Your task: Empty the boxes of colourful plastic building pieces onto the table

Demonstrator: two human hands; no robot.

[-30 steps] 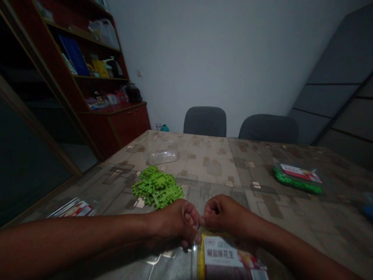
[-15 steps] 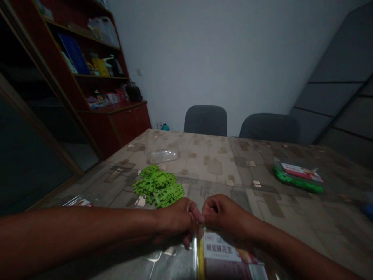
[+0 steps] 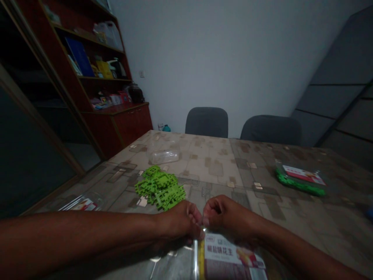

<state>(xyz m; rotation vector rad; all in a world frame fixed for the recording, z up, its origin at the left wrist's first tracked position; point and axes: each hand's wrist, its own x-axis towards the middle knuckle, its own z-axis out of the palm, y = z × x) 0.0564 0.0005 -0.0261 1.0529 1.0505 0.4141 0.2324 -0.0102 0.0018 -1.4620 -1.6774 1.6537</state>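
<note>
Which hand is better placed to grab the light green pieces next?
Probably the left hand: it looks nearer the light green pieces. The right hand is farther away, and both are at the labelled box.

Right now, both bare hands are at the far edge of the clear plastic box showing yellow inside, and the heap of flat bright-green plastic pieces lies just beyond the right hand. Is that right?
One slip: in the head view, the heap of flat bright-green plastic pieces lies just beyond the left hand, not the right hand. The rest stands.
</note>
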